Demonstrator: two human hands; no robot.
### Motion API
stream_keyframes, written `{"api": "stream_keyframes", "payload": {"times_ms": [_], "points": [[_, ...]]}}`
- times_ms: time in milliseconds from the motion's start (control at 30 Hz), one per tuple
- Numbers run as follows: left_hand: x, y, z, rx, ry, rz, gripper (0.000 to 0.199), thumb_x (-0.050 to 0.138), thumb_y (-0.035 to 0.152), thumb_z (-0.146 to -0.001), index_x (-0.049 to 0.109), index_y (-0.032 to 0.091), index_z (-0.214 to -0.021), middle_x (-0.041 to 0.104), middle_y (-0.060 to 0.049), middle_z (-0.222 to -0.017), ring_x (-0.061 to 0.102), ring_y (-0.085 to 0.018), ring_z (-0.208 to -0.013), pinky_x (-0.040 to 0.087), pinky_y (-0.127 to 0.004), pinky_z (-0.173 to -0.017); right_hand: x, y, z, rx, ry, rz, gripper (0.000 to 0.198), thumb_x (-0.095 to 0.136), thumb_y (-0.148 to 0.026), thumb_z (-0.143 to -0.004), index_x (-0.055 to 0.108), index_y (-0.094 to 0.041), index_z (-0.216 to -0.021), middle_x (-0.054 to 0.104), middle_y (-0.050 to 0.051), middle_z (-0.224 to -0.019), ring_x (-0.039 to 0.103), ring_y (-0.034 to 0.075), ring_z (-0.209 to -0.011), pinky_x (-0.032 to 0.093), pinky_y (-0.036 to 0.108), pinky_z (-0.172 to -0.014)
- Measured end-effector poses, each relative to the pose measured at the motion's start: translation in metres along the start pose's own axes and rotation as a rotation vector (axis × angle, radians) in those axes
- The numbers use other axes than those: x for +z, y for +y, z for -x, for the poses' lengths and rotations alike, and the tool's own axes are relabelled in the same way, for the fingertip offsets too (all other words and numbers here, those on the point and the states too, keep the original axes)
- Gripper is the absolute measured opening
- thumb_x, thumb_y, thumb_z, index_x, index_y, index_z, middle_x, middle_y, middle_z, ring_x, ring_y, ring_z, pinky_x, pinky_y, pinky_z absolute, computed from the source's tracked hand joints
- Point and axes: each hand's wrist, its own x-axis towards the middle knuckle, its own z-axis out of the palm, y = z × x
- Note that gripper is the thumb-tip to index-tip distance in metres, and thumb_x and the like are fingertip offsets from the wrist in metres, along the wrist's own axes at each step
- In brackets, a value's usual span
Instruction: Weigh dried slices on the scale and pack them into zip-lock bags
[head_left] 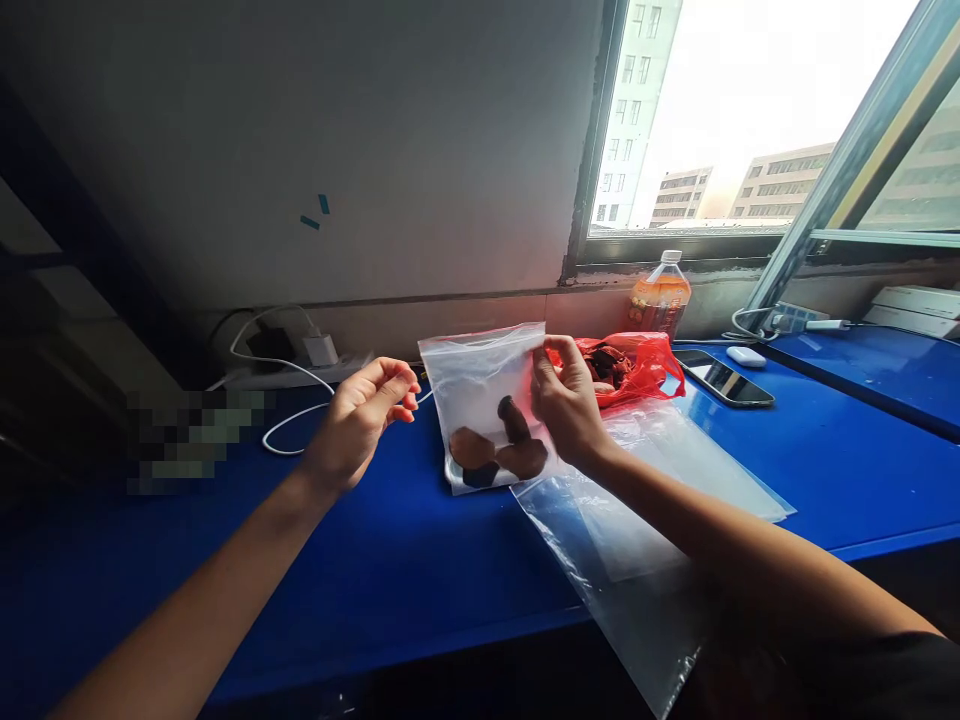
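- Left forearm (202,600) and right forearm (720,520) are closest to the camera, reaching in from the lower corners over a blue bench (360,570).
- Right hand (566,400) has the upper right edge of a frosted zip-lock bag (465,385) pinched between thumb and fingers.
- Left hand (356,420) hangs just off the bag's left side, not touching it. Fingers curled in a fair bit, thumb up close; can't tell if the tips actually meet, and I don't see anything in there.
- So the bag sits between the hands, to the right of the left one, and the right hand is nearer since it's the one touching. Long axis runs roughly up and down, top leaning a bit left, zip end up top.
- Some chunky brown pieces (472,450) are slumped low inside it, too hazy to say what they are.
- Just past the right hand: a red plastic bag (652,365) with dark bits (604,365) in it, plus a plastic drink bottle (660,300) by the wall (375,180).
- Clear plastic bags (690,450) lie by the right forearm, one drooping over the bench's front edge. Phone (727,378) and white earbud case (745,357) are further right.
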Motion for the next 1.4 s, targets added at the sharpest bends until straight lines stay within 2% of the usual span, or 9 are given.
{"api": "stream_keyframes", "payload": {"times_ms": [267,500,700,767,867,1000,1100,1200,1400], "points": [[0.0,-0.013,-0.007,-0.051,0.102,-0.119,0.057,0.076,0.056,-0.07,0.06,0.02,-0.11,0.062,-0.001,-0.092,0.054,-0.013,-0.071,0.044,-0.028,-0.065,0.004,0.004,0.007,-0.043,-0.142,0.082,0.028,0.06,-0.051,-0.092,0.051,-0.025,-0.091,0.036,-0.009,-0.058,0.029,0.008,-0.047,0.02,0.023,-0.044],[-0.008,-0.015,-0.01,0.031,0.014,-0.179,0.029,0.073,0.044,-0.073,0.063,0.019,-0.084,0.058,0.002,-0.076,0.048,-0.011,-0.065,0.042,-0.026,-0.063,0.002,0.01,0.004,0.074,-0.209,-0.009,0.039,0.064,-0.06,-0.086,0.049,-0.025,-0.093,0.035,-0.011,-0.055,0.025,0.007,-0.044,0.017,0.023,-0.042],[-0.006,-0.013,-0.011,0.079,0.014,-0.299,0.034,0.072,0.051,-0.074,0.064,0.019,-0.082,0.056,0.002,-0.066,0.045,-0.012,-0.056,0.04,-0.026,-0.055,-0.002,0.015,0.004,0.061,-0.22,0.048,0.033,0.057,-0.057,-0.09,0.048,-0.025,-0.093,0.04,-0.01,-0.056,0.032,0.009,-0.044,0.026,0.023,-0.043],[-0.004,-0.013,-0.011,0.096,0.017,-0.349,0.036,0.071,0.054,-0.075,0.064,0.019,-0.082,0.058,0.002,-0.065,0.046,-0.013,-0.055,0.04,-0.027,-0.054,-0.006,0.016,0.001,-0.042,-0.193,0.139,0.027,0.056,-0.051,-0.091,0.048,-0.025,-0.096,0.046,-0.007,-0.062,0.042,0.011,-0.051,0.033,0.024,-0.046],[-0.001,-0.011,-0.006,0.129,0.018,-0.417,0.028,0.07,0.048,-0.079,0.065,0.02,-0.08,0.062,0.0,-0.068,0.052,-0.015,-0.058,0.043,-0.029,-0.058,-0.011,0.014,-0.002,-0.46,-0.058,0.394,0.024,0.061,-0.037,-0.088,0.051,-0.025,-0.106,0.059,0.001,-0.086,0.058,0.018,-0.077,0.048,0.032,-0.065],[0.008,-0.009,0.009,0.459,-0.026,-0.667,0.015,0.062,0.03,-0.088,0.064,0.021,-0.075,0.067,-0.002,-0.074,0.06,-0.018,-0.07,0.047,-0.031,-0.068,-0.009,0.005,0.01,-0.905,-0.076,0.69,0.032,0.059,-0.024,-0.088,0.052,-0.024,-0.119,0.064,0.01,-0.111,0.06,0.026,-0.103,0.049,0.047,-0.091],[0.016,-0.011,0.02,0.745,-0.083,-0.8,0.015,0.056,0.02,-0.093,0.062,0.02,-0.08,0.067,-0.001,-0.075,0.062,-0.017,-0.071,0.049,-0.03,-0.068,0.0,0.001,0.025,-0.943,-0.288,0.827,0.035,0.055,-0.016,-0.088,0.054,-0.024,-0.122,0.068,0.009,-0.112,0.059,0.027,-0.111,0.046,0.047,-0.097],[0.019,-0.011,0.025,0.87,-0.128,-0.826,0.014,0.056,0.016,-0.095,0.063,0.02,-0.084,0.068,-0.001,-0.078,0.064,-0.017,-0.073,0.05,-0.03,-0.069,0.006,0.001,0.033,-0.922,-0.36,0.868,0.028,0.051,-0.013,-0.091,0.058,-0.022,-0.116,0.072,0.008,-0.103,0.061,0.024,-0.102,0.045,0.042,-0.091],[0.02,-0.007,0.025,0.724,-0.143,-0.745,0.017,0.058,0.027,-0.094,0.067,0.024,-0.08,0.07,-0.002,-0.078,0.065,-0.019,-0.075,0.051,-0.033,-0.074,0.007,0.0,0.031,-0.889,-0.329,0.836,0.023,0.05,-0.011,-0.091,0.059,-0.023,-0.109,0.072,0.006,-0.095,0.062,0.023,-0.092,0.044,0.04,-0.086]]}}
